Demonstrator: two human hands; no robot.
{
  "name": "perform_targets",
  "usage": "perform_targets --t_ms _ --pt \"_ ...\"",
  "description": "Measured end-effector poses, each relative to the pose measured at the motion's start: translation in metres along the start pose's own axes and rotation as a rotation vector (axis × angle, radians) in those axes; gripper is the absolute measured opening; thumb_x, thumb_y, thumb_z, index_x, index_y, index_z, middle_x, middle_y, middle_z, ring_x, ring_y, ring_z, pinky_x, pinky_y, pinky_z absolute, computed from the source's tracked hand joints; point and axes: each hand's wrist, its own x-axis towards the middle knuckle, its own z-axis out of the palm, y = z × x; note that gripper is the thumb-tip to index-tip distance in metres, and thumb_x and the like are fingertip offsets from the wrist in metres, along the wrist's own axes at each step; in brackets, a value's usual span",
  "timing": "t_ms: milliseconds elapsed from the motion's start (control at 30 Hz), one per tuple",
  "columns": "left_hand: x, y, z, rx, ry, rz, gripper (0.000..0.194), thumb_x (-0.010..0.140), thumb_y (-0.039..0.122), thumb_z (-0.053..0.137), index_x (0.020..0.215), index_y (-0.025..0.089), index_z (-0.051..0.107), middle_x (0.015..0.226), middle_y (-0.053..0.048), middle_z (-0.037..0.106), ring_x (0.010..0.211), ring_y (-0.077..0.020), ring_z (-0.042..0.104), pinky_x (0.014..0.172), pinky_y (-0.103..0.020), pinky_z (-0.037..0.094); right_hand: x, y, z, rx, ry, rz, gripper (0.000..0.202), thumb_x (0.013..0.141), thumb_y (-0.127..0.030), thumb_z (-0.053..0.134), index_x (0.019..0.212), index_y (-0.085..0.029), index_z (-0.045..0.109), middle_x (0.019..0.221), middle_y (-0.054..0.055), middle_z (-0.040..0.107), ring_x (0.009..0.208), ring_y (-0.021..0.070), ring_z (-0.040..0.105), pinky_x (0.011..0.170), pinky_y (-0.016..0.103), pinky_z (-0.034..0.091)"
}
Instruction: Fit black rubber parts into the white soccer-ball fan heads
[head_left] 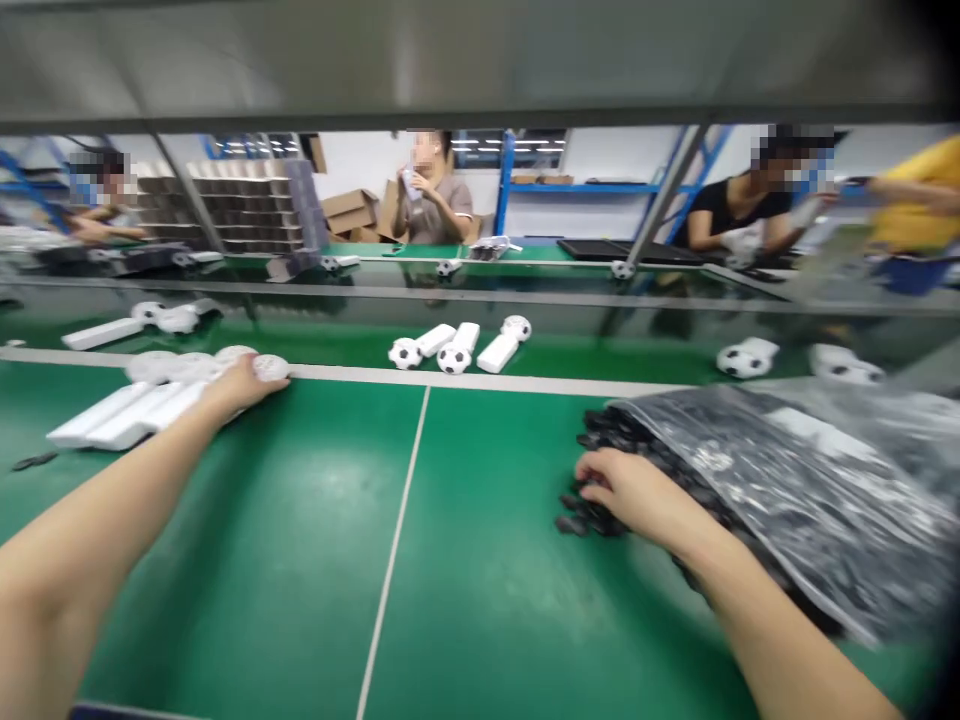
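At the left, my left hand point(241, 388) grips the round end of a white paddle-shaped piece point(271, 368), the rightmost of several lying side by side on the green work surface. The others, such as this white piece point(112, 412), have long flat handles pointing toward me. My right hand point(626, 488) reaches into a pile of small black parts point(581, 515), its fingers curled among them; the fingertips are partly hidden. This pile spills from the mouth of a clear plastic bag point(795, 500) on the right.
Beyond a pale ledge point(360, 374), white pieces with soccer-ball heads point(454, 357) lie on a green belt. Two loose black parts point(35, 461) are at far left. A grey shelf point(450, 60) hangs overhead. Across the line, people point(442, 205) work near stacked boxes point(225, 205).
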Motion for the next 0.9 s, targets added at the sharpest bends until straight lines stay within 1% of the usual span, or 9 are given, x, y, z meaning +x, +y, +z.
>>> perform_targets --t_ms 67,133,200,300,367,500,600,700,900 --pt "-0.004 0.011 0.013 0.077 -0.017 -0.098 0.063 0.055 0.067 0.051 0.092 0.016 0.049 0.074 0.001 0.054 0.089 -0.0324 0.057 0.076 -0.052 0.042 0.000 -0.006 -0.004 0.011 0.041 0.001 0.014 0.076 -0.014 0.053 0.072 -0.021 0.064 0.074 0.002 0.066 0.069 0.0170 0.061 0.063 0.026 0.041" --pt "-0.012 0.038 0.027 0.186 -0.084 -0.142 0.076 0.056 0.071 0.049 0.110 0.018 0.044 0.082 -0.002 0.056 0.087 -0.0332 0.058 0.073 -0.050 0.046 0.002 -0.009 -0.006 0.011 0.078 0.009 0.013 0.076 -0.014 0.055 0.072 -0.021 0.065 0.074 0.002 0.067 0.069 0.0163 0.060 0.062 0.025 0.040" --pt "-0.028 0.076 0.038 0.242 -0.181 -0.036 0.078 0.065 0.072 0.043 0.122 0.020 0.037 0.095 -0.007 0.058 0.089 -0.0345 0.058 0.072 -0.046 0.047 0.004 -0.010 -0.006 0.016 0.115 0.032 0.012 0.076 -0.015 0.056 0.073 -0.021 0.066 0.076 0.002 0.067 0.071 0.0160 0.060 0.062 0.024 0.041" --pt "-0.060 0.143 0.047 0.248 -0.267 0.205 0.074 0.072 0.069 0.040 0.129 0.022 0.033 0.116 -0.012 0.053 0.096 -0.0366 0.055 0.078 -0.044 0.045 0.007 -0.008 -0.005 0.060 0.136 0.026 0.013 0.079 -0.014 0.055 0.074 -0.020 0.066 0.076 0.002 0.067 0.072 0.0150 0.060 0.066 0.024 0.042" --pt "-0.078 0.183 0.053 0.212 -0.354 0.331 0.071 0.077 0.066 0.037 0.130 0.020 0.032 0.118 -0.013 0.054 0.097 -0.0347 0.055 0.081 -0.043 0.043 0.008 -0.005 -0.004 0.086 0.133 -0.004 0.014 0.080 -0.014 0.055 0.073 -0.019 0.067 0.074 0.002 0.066 0.070 0.0140 0.060 0.068 0.024 0.042" --pt "-0.098 0.237 0.071 0.119 -0.485 0.458 0.075 0.073 0.069 0.039 0.130 0.021 0.033 0.116 -0.013 0.054 0.093 -0.0322 0.056 0.079 -0.041 0.043 0.009 -0.002 -0.003 0.066 0.182 -0.018 0.009 0.078 -0.016 0.060 0.077 -0.018 0.068 0.082 0.004 0.064 0.076 0.0149 0.058 0.073 0.025 0.043" --pt "-0.102 0.256 0.082 0.073 -0.551 0.440 0.076 0.071 0.071 0.039 0.131 0.025 0.032 0.118 -0.013 0.051 0.092 -0.0331 0.056 0.075 -0.041 0.043 0.009 -0.007 -0.002 0.042 0.178 -0.121 0.008 0.079 -0.018 0.061 0.081 -0.018 0.069 0.082 0.004 0.064 0.079 0.0157 0.057 0.075 0.025 0.043" --pt "-0.103 0.262 0.088 0.076 -0.542 0.420 0.076 0.069 0.070 0.043 0.131 0.029 0.031 0.120 -0.010 0.049 0.090 -0.0341 0.056 0.072 -0.042 0.043 0.009 -0.015 0.002 -0.042 0.102 -0.205 0.010 0.079 -0.018 0.061 0.085 -0.019 0.069 0.084 0.005 0.064 0.084 0.0182 0.057 0.074 0.026 0.043" --pt "-0.108 0.262 0.085 0.032 -0.513 0.465 0.073 0.068 0.062 0.053 0.130 0.029 0.035 0.119 -0.008 0.049 0.095 -0.0316 0.054 0.080 -0.040 0.041 0.008 -0.023 0.013 -0.242 0.107 -0.162 0.017 0.084 -0.012 0.050 0.085 -0.017 0.066 0.080 0.007 0.061 0.076 0.0189 0.057 0.063 0.027 0.041"
